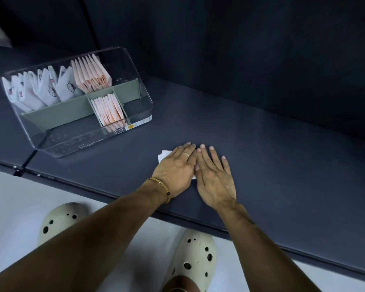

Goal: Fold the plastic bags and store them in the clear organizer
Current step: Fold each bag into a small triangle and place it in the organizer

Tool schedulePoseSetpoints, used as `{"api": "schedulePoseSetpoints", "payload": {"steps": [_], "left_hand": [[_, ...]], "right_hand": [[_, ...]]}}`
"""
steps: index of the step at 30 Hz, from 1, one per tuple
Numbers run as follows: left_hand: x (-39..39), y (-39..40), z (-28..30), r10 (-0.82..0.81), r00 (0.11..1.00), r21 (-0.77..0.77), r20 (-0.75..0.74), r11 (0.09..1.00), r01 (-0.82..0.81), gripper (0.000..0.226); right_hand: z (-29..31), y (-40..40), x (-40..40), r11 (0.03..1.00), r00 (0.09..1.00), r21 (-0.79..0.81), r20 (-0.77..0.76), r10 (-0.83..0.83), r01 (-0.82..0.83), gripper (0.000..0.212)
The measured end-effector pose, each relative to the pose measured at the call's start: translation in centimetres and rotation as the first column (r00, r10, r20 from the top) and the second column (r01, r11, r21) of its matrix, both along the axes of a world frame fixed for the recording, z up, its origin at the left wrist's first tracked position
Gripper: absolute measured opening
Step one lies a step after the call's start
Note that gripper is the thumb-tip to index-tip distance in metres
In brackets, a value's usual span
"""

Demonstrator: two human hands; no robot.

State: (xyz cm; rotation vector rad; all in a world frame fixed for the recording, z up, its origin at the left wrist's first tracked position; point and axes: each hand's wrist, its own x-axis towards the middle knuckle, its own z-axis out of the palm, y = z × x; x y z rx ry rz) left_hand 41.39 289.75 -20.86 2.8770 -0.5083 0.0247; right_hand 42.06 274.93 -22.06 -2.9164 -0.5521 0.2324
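Two bare hands lie flat, side by side, fingers straight and pressing down on one small white plastic bag [164,156] on a dark table [261,154]. The left hand [175,171] covers most of the bag; only a corner shows beyond its fingers and a sliver peeks out between the hands. The right hand [214,178] rests beside it, index finger touching the left hand. Neither hand pinches or grips anything.

The likely risk: thin plastic is springy and slick, so the folds may pop open once the pressure lifts, or the bag may slide on the smooth surface and skew the crease. It also sits near the table's front edge, so a slip could send it to the floor.

To the left and farther back stands one clear organizer [135,95] with green dividers [72,108]. It holds three groups of folded bags: white printed bags [49,89], roughly seven, in the rear left compartment; tall pink bags [91,72], about eight, in the rear middle; shorter pink bags [110,110], about seven, in a front middle slot. Exact counts are hard to tell. Other compartments look unfilled.

Two pale clogs [194,260] show below the table.
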Motion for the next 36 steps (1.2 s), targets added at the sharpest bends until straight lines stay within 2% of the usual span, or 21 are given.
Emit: {"api": "schedulePoseSetpoints", "payload": {"steps": [2, 5, 11, 20, 23, 26, 29, 33, 36], "left_hand": [[0.1, 0.0, -0.2, 0.015, 1.0, -0.036, -0.019, 0.999, -0.016, 0.05], [0.7, 1.6, -0.3, -0.071, 0.997, -0.056, -0.007, 0.996, 0.071, 0.049], [0.3, 5.2, -0.9, -0.095, 0.987, -0.02, -0.131, 0.995, 0.093, 0.052], [-2.9, 11.6, 0.9, 0.014, 0.985, 0.011, -0.172, 1.0, -0.012, 0.052], [-2.7, 9.6, 2.3, 0.158, 0.983, -0.001, -0.093, 0.987, -0.159, 0.058], [-1.2, 5.9, 3.1, 0.302, 0.93, -0.1, -0.211, 0.939, -0.328, 0.066], [1.2, 4.4, 3.8, 0.371, 0.848, -0.066, -0.379, 0.903, -0.424, 0.064], [3.2, 4.2, 4.4, 0.337, 0.793, 0.136, -0.507, 0.94, -0.313, 0.058], [3.0, 4.0, 4.7, 0.284, 0.813, 0.135, -0.509, 0.959, -0.25, 0.047]], "right_hand": [[0.1, 0.1, -0.1, 1.0, 1.0, -0.006, -0.001, 0.0, 0.0, 0.055], [0.2, 0.1, -0.1, 1.0, 1.0, -0.011, 0.011, -0.006, 0.006, 0.055], [0.2, 0.2, -0.2, 1.0, 0.999, -0.014, 0.041, 0.001, 0.0, 0.055], [-0.2, 0.1, -0.4, 0.999, 0.996, -0.033, 0.091, 0.006, -0.003, 0.057], [-0.2, 0.2, -0.5, 0.999, 0.995, -0.037, 0.096, 0.013, -0.009, 0.059], [-0.2, 0.2, -0.5, 0.999, 0.995, -0.042, 0.096, 0.018, -0.014, 0.061], [-0.1, 0.2, -0.5, 0.999, 0.994, -0.028, 0.108, 0.018, -0.015, 0.058], [-0.4, 0.1, -0.5, 1.0, 0.991, 0.022, 0.131, -0.011, 0.008, 0.056], [-0.4, 0.2, -0.4, 0.994, 0.991, 0.082, 0.11, -0.079, 0.07, 0.057]]}}
